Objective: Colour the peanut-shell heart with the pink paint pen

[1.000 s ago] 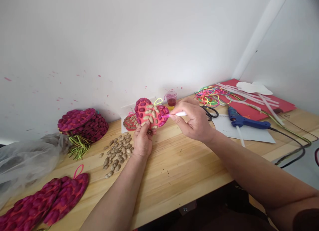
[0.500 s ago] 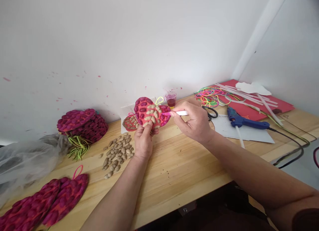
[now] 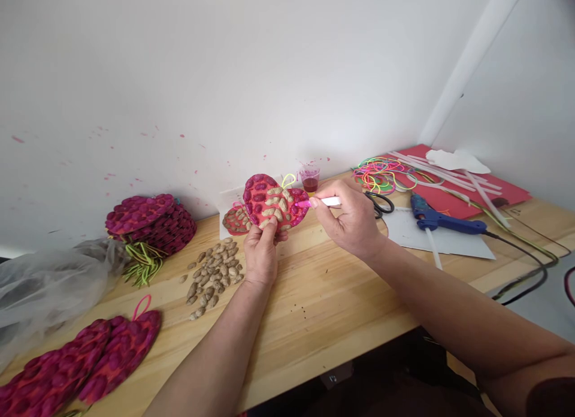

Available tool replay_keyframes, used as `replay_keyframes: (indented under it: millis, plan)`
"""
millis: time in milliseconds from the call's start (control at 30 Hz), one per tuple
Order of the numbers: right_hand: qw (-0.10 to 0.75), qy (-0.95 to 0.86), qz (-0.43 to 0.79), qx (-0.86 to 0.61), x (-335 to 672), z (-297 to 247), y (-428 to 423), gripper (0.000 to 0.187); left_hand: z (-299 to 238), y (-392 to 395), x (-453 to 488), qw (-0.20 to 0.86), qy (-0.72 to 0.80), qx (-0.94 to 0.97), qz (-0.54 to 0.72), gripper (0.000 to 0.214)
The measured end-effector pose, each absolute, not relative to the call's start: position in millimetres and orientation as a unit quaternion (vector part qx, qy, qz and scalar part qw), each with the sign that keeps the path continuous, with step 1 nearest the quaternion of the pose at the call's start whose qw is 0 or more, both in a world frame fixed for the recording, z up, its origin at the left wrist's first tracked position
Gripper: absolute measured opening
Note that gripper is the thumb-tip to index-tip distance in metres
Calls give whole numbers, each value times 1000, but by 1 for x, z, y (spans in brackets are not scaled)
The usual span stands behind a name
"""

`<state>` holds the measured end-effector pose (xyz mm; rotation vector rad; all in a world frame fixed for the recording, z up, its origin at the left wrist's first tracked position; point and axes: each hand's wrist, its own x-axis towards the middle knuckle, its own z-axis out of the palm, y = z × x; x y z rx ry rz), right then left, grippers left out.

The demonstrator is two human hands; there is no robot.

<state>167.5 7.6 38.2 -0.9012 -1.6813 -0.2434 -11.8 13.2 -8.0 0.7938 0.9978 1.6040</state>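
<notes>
My left hand (image 3: 264, 252) grips the lower edge of a red heart-shaped piece (image 3: 258, 192) covered in peanuts, thumb on its front. Peanuts along its left and right sides are coloured magenta; those in the middle are still tan. A yellow cord loop (image 3: 288, 180) sticks up from its top notch. Between the fingers of my right hand (image 3: 348, 219) is a white marker (image 3: 331, 201), its pink tip at the heart's right side. Behind my left hand lies another red piece with tan peanuts (image 3: 236, 220) on white paper. Loose peanuts (image 3: 218, 273) are scattered left of my wrist.
A cup of dark red liquid (image 3: 309, 178) stands by the spattered wall. Magenta pieces are stacked (image 3: 148, 222) at left, others (image 3: 121, 354) nearer. To the right are coloured cords (image 3: 381, 174), black-handled scissors (image 3: 381, 204), a blue glue gun (image 3: 449, 221) with its cable, and red sheets (image 3: 467, 207).
The marker has tipped slightly and its tip has shifted a little along the heart's right side. My left hand keeps its hold; the whole view has moved slightly.
</notes>
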Motion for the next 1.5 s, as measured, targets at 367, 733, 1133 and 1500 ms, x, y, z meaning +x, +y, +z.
replay_keyframes:
  millis: [367, 733, 1133, 1500]
  plan:
    - [562, -714, -106, -405, 164, 38, 6, 15, -11, 10, -10, 494, 418, 349, 678, 41]
    - [558, -713, -115, -408, 161, 37, 6, 16, -13, 10, -8, 493, 417, 342, 683, 40]
    - [558, -714, -107, -409, 161, 37, 5, 15, -14, 10, -10, 498, 415, 344, 679, 38]
    - [559, -717, -96, -406, 161, 38, 4, 17, -10, 11, -9, 506, 418, 316, 685, 39]
